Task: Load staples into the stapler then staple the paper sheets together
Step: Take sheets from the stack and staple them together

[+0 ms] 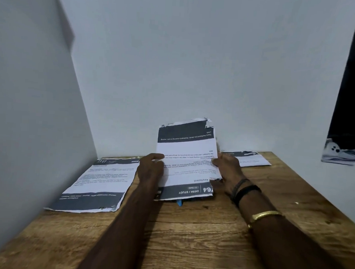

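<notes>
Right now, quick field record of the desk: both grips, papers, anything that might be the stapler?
left grip: fingers curled on left edge of white printed paper sheets with dark grey bands
right grip: holds their right edge
right wrist: black band, gold bangle
sheets' pose: far end lifted, near end on brown wooden desk
other paper: left printed sheet flat; back-right printed sheet flat
small blue object: peeks from under held sheets, identity unclear
stapler: not visible
</notes>
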`<state>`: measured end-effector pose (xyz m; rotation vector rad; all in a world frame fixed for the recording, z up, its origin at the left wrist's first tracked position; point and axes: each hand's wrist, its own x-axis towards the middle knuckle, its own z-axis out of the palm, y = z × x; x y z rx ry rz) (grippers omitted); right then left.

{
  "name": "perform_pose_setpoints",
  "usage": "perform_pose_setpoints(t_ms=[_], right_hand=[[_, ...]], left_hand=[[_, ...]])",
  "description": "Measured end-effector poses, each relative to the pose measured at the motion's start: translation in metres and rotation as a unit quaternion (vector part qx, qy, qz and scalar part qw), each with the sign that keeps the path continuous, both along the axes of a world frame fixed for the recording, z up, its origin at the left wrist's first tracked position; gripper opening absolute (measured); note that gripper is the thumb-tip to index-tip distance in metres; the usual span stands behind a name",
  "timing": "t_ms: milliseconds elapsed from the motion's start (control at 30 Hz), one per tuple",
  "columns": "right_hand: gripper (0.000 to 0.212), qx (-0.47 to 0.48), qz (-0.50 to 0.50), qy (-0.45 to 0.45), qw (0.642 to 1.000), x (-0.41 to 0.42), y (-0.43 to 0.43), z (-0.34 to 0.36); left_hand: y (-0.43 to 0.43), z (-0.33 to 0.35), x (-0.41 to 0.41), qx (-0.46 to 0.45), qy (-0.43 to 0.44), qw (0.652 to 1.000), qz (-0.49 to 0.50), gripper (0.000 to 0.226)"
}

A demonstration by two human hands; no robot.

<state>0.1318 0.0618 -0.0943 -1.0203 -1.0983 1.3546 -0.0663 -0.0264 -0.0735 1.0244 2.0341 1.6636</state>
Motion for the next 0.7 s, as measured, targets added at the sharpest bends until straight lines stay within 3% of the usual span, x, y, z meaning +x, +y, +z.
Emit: perform_pose_setpoints(t_ms=[167, 333, 700], right_hand=[[0.043, 0.074, -0.066, -0.098, 0.99, 0.007, 0.0, -0.002], [0.027, 0.097, 0.001, -0.092, 0.991, 0.015, 0.004, -0.004], [0.023, 0.06, 0.003, -0.016, 0.998, 0.017, 0.005, -0.005]], left_hand=[[0.011, -0.015, -0.012, 0.038, -0.067, 0.996, -0.034, 0.026], [0.012, -0.023, -0.021, 0.074, -0.12, 0.988, -0.056, 0.017], [0.005, -0.015, -0.023, 0.136, -0.149, 0.976, -0.085, 0.02]])
